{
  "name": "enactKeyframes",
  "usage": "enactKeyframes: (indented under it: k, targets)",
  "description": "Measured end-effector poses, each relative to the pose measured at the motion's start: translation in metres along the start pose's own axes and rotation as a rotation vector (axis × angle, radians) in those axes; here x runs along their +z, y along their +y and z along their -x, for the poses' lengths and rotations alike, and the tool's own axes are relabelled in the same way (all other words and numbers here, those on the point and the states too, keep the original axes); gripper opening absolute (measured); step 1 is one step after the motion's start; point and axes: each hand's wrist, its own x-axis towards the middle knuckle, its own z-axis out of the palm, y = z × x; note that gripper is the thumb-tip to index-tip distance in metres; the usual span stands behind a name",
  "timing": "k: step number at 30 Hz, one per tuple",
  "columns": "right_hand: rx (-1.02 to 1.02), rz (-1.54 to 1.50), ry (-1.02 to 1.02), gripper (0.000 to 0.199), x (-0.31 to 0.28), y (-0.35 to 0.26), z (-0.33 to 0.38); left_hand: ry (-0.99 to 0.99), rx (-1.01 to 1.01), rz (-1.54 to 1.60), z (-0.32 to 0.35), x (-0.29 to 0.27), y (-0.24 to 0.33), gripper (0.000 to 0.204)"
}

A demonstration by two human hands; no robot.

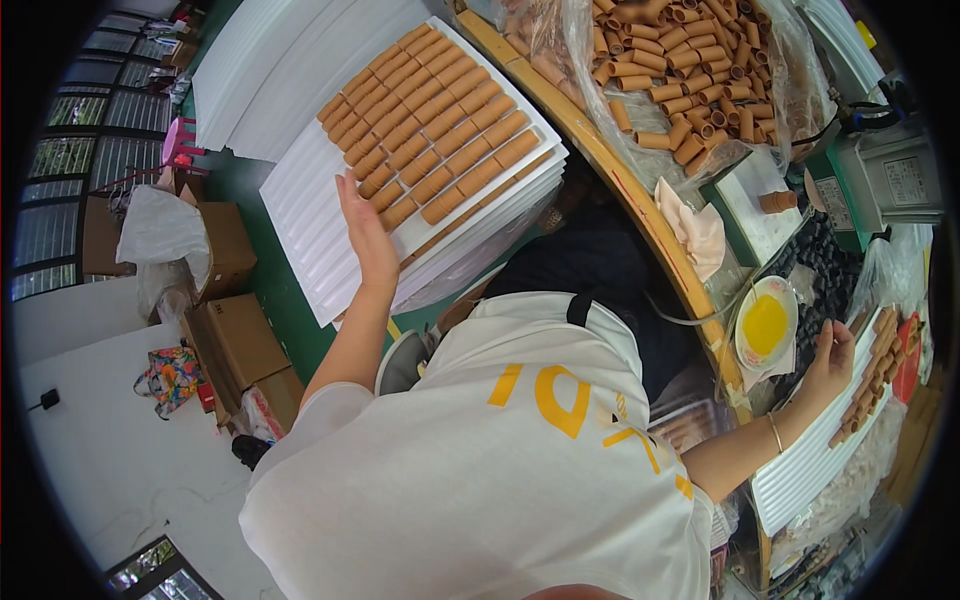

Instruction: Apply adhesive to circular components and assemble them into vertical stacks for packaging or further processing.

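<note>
white shirt: yellow letters | grey box: white label, illegible

Rm w/ white wall lower L; small blk fitting on it, plus faint wavy lines lower down. Flr is green, smooth. Upper L: row of dk-framed windows w/ horiz. slats, daylight & greenery showing thru; a smaller window at bottom L, also bright. Pink plastic seat nr the windows, stool or chair, can't tell. Cardbd box approx. mid-L w/ clear plastic sheeting over its side; open carton just below, flowery multicol. bag beside it. Along R, long table w/ wooden edge, looks curved (fisheye).
</note>
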Motion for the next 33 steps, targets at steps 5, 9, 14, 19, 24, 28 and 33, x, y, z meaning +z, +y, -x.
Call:
enactKeyframes:
  k: [5, 9, 14, 19, 24, 28, 33]
  targets:
    - [0.012, -0.011, 0.041, 0.014, 0.0, -0.022, 0.015, 0.071, -0.072, 0.484, -0.002, 0.012, -0.003, 0.066]
    - [0.082, -0.053, 0.054, 0.012, 0.0, -0.027, 0.031, 0.069, 0.121, 0.09, 0.0, 0.011, 0.02, 0.049]
    - [0.059, -0.038, 0.041, 0.009, 0.002, -0.03, 0.058, -0.55, 0.843, -0.265, -0.044, 0.094, 0.119, 0.022]
    - [0.043, 0.094, 0.079, 0.01, 0.002, -0.051, 0.069, -0.867, 1.055, -0.228, -0.09, 0.21, 0.137, 0.025]
    - [-0.135, 0.358, 0.096, 0.014, 0.011, -0.038, 0.083, -1.147, 1.133, -0.501, -0.108, 0.241, 0.158, 0.023]
    - [-0.154, 0.407, 0.076, 0.014, 0.02, -0.044, 0.089, -1.124, 0.835, -0.336, -0.1, 0.239, 0.168, 0.018]
    - [-0.198, 0.58, -0.036, 0.013, 0.022, -0.036, 0.084, -1.161, 0.587, -0.433, -0.095, 0.244, 0.16, 0.017]
